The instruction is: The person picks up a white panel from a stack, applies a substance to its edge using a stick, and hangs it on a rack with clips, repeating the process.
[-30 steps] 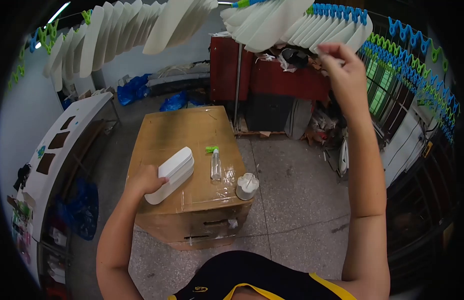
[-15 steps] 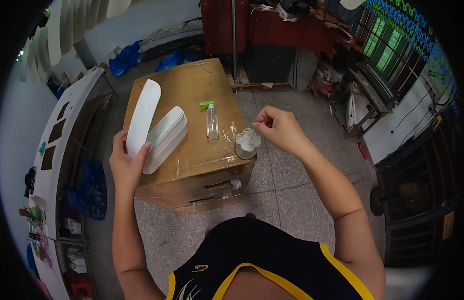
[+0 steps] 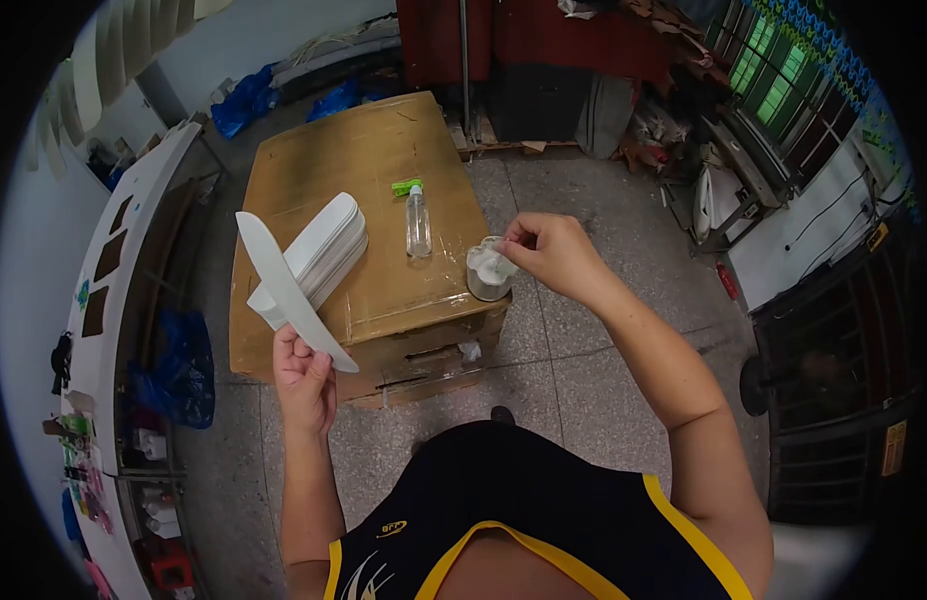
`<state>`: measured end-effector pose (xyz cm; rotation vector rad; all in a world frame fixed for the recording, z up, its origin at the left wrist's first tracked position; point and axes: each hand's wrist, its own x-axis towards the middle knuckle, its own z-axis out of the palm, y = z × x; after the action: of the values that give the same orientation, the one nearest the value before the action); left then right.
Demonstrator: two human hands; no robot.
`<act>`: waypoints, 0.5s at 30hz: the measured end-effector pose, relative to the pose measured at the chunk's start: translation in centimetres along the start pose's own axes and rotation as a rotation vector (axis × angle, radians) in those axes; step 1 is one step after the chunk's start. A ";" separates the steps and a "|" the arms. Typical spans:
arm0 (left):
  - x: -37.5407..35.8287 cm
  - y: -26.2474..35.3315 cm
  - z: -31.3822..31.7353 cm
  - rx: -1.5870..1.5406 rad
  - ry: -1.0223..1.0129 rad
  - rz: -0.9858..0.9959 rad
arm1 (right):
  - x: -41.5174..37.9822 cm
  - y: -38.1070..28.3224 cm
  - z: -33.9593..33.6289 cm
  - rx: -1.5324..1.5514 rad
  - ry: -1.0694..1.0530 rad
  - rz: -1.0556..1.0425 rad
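Note:
My left hand (image 3: 306, 385) grips the lower end of a long white curved strip (image 3: 284, 275) with rounded ends, tilted up in front of the box. Behind the strip, a stack of similar white strips (image 3: 329, 240) lies on the cardboard box (image 3: 284, 170). My right hand (image 3: 554, 255) is closed in a pinch right at the rim of a small clear cup (image 3: 490, 285) with white material inside. What its fingertips hold is too small to make out. A clear bottle (image 3: 418, 225) with a pale cap stands left of the cup.
A small green object (image 3: 406, 187) lies beside the bottle. A long white table (image 3: 149, 185) runs along the left wall, with a blue plastic bag (image 3: 189, 385) below it. White strips (image 3: 109, 50) hang at upper left. A workbench (image 3: 724, 170) stands at right.
My left hand has drawn the strip toward me and to the right, turning it so it leans left. My right hand stays by the cup, slightly closer to it. The view has shifted a little.

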<state>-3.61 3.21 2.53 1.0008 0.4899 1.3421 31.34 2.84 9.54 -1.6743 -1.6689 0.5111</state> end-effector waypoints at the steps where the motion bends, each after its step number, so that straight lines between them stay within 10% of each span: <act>1: -0.1 -0.5 -0.5 0.000 0.002 -0.001 | 0.0 0.1 0.1 0.000 -0.002 0.001; 15: -0.3 -2.5 0.1 0.140 -0.115 -0.097 | 1.0 -3.1 -3.0 0.055 0.065 -0.077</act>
<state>-2.15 3.09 0.52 1.1482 0.5437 1.1696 31.39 2.91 13.99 -1.5647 -1.6501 0.4567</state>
